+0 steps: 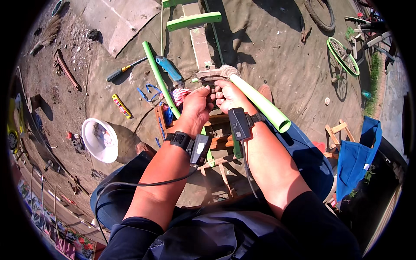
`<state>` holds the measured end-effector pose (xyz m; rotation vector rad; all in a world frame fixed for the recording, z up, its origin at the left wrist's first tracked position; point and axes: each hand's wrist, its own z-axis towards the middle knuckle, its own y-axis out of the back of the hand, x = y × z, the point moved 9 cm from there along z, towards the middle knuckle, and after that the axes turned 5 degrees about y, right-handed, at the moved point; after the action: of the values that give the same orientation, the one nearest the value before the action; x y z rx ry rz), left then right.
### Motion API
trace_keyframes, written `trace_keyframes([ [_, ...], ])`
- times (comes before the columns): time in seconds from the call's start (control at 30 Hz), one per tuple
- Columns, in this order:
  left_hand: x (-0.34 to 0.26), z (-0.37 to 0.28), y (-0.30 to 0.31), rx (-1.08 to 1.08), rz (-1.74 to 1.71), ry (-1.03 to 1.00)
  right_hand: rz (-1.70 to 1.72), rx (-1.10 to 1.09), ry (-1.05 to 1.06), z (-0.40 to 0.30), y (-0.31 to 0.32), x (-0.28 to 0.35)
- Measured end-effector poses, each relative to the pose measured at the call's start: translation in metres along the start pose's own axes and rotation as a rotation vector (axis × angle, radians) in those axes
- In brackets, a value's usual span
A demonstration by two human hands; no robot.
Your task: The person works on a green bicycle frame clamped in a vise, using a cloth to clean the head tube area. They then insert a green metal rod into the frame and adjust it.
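Note:
My left hand (199, 102) and my right hand (228, 95) meet in front of a dirty metal bracket (213, 74) at the near end of a metal beam (202, 45). Fingers of both hands are curled close together; whether they pinch something small cannot be told. A light green tube (260, 102) runs from the bracket over my right forearm's outer side, its open end towards me. Left of my left hand lie a curved green tube (158, 74), a blue-handled tool (169, 69) and a red and white cloth (180, 96).
A screwdriver (125, 69), a yellow utility knife or level (121, 106), a pipe wrench (66, 70) and a white hard hat or bowl (99, 140) lie at left. Pliers (304, 33), a tyre (320, 16), a green-rimmed wheel (343, 56) and a folding stool with blue cloth (356, 162) are at right.

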<state>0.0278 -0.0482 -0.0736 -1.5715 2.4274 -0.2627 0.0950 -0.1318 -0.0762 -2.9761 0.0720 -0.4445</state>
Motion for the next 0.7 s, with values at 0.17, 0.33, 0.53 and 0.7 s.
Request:
trace_keyframes([
  [0.17, -0.001, 0.008, -0.005, 0.057, -0.034, 0.036, -0.014, 0.034, -0.02, 0.002, 0.001, 0.002],
  [0.33, 0.004, 0.007, -0.016, 0.118, -0.123, 0.069, -0.084, 0.084, -0.03, 0.0, -0.001, 0.004],
  [0.53, 0.009, 0.01, -0.017, 0.136, -0.211, 0.081, -0.087, 0.074, -0.01, -0.002, 0.0, 0.004],
  [0.7, 0.009, 0.013, -0.013, 0.144, -0.206, 0.059, -0.068, 0.099, 0.001, -0.001, -0.003, 0.001],
])
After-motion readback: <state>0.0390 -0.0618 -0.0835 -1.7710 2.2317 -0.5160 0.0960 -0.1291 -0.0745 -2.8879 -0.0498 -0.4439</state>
